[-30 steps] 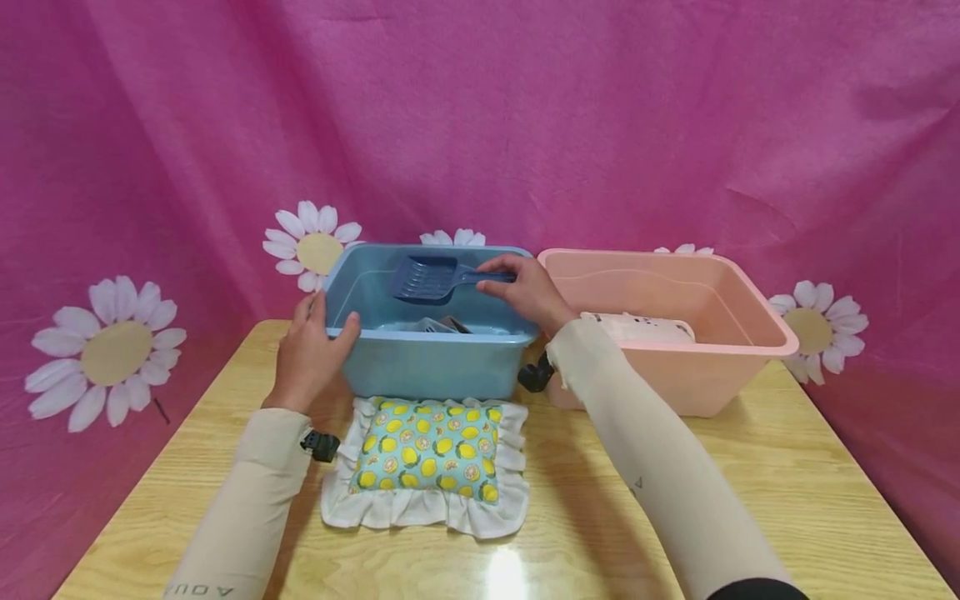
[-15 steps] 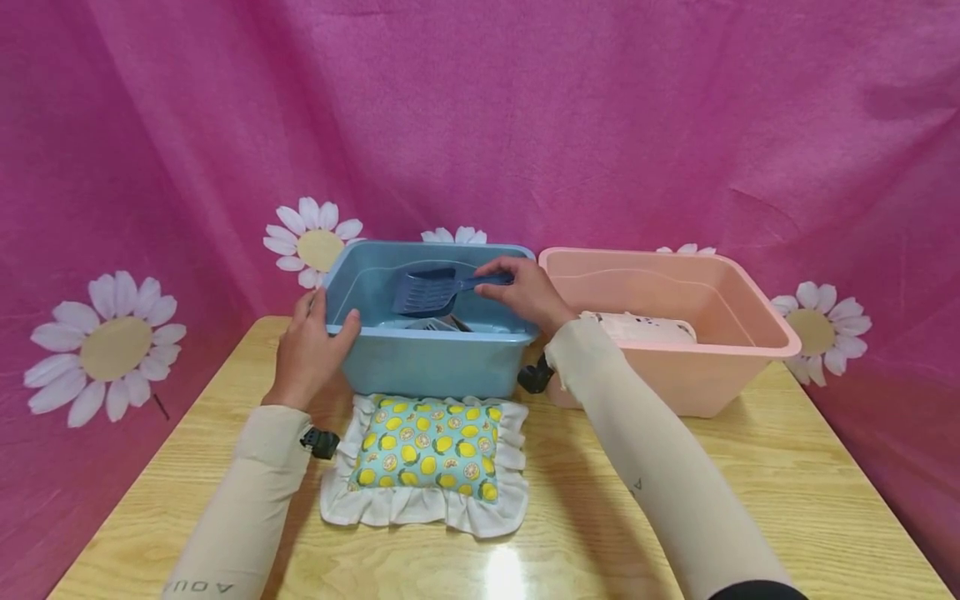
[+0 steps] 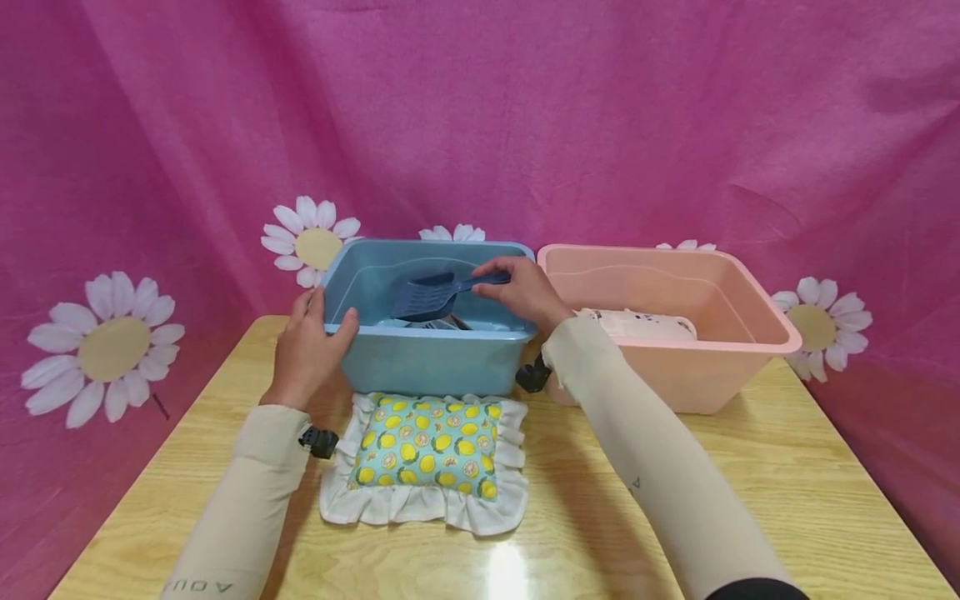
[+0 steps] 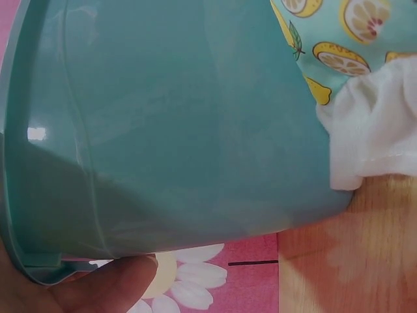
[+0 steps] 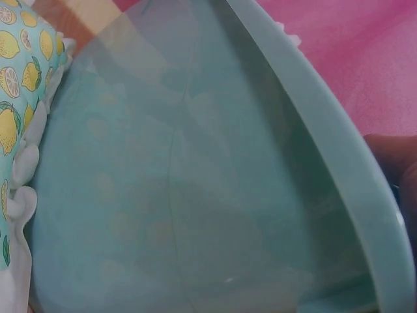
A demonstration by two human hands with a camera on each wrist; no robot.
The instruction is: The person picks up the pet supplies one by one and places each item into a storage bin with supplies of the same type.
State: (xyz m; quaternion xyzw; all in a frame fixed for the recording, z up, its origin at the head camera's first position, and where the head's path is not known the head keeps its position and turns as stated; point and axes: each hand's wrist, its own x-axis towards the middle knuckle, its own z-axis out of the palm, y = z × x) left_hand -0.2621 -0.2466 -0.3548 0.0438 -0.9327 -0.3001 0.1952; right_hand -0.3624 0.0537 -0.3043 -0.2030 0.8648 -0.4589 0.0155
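Note:
A blue plastic tub stands at the back of the table. At its left front corner my left hand grips the rim, thumb toward the inside; in the left wrist view a finger curls below the rim edge. My right hand pinches the handle of a dark blue slotted litter scoop, held inside the tub with its head to the left. Under the scoop lie some grey and brownish items, mostly hidden by the front wall. In the right wrist view the tub wall fills most of the picture.
Right beside the blue tub stands a pink tub with a whitish printed item inside. A lemon-print cushion with white ruffles lies on the wooden table in front. A pink flowered cloth hangs behind.
The scoop's head has tilted and sunk lower in the blue tub, close over the items there. My right hand has shifted only slightly; my left hand stays on the rim.

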